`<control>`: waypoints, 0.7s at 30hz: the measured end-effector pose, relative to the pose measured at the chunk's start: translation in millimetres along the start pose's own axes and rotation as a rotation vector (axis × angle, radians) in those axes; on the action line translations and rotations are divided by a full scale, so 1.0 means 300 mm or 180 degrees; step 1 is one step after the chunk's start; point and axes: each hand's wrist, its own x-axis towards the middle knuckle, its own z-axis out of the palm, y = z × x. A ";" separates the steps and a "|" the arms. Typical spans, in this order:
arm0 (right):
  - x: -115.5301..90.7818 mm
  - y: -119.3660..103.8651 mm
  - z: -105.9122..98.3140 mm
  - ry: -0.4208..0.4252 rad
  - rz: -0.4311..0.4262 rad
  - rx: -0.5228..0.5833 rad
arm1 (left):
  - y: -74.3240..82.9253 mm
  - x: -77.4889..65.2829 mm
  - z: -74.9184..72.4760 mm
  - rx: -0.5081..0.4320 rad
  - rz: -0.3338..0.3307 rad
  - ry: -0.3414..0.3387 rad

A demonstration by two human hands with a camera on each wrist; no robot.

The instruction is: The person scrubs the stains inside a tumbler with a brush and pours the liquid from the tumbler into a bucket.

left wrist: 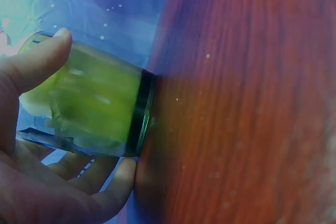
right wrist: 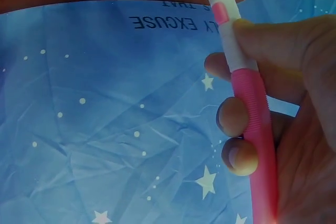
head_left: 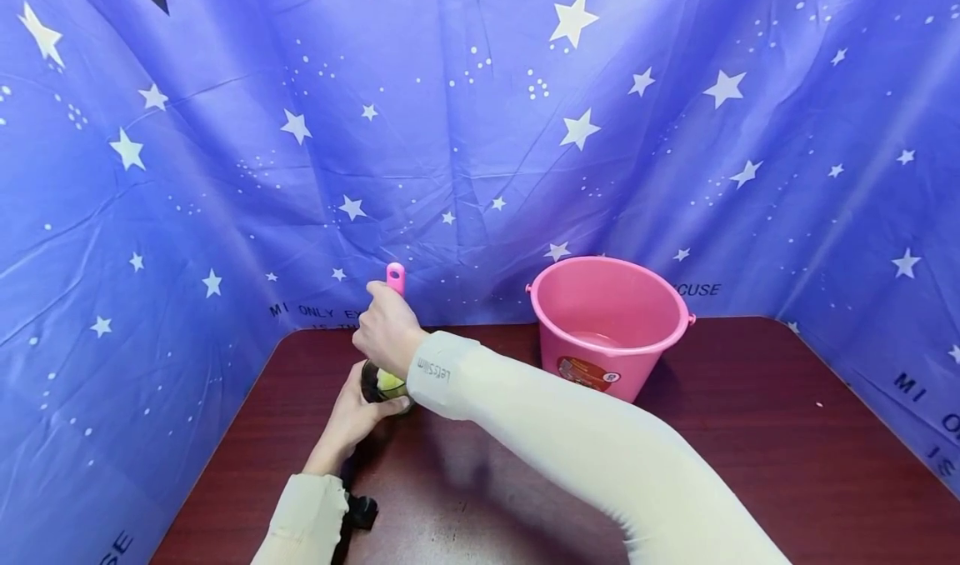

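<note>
At the desk (head_left: 750, 432), our left hand (head_left: 358, 411)'s gripping the glass (left wrist: 92, 98), probably steadying it, while our right hand (head_left: 390, 327) holds a pink handle (right wrist: 261, 177).

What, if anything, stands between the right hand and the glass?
Nothing visible blocks it: only the pink-handled brush that the right hand grips spans the gap, its yellow head inside the glass. The left hand holds the glass around its side.
</note>
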 end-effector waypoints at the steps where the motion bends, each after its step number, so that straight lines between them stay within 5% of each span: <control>1: 0.000 0.000 0.000 0.0034 -0.0007 0.0012 | 0.000 0.001 0.000 -0.0003 0.0013 -0.0003; 10: 0.008 0.002 0.000 0.0386 -0.0166 -0.0108 | 0.001 -0.002 -0.002 -0.0040 0.0030 -0.0010; 21: 0.028 -0.005 0.013 0.0334 -0.0054 -0.0134 | 0.008 -0.002 -0.001 -0.0035 -0.0025 -0.0002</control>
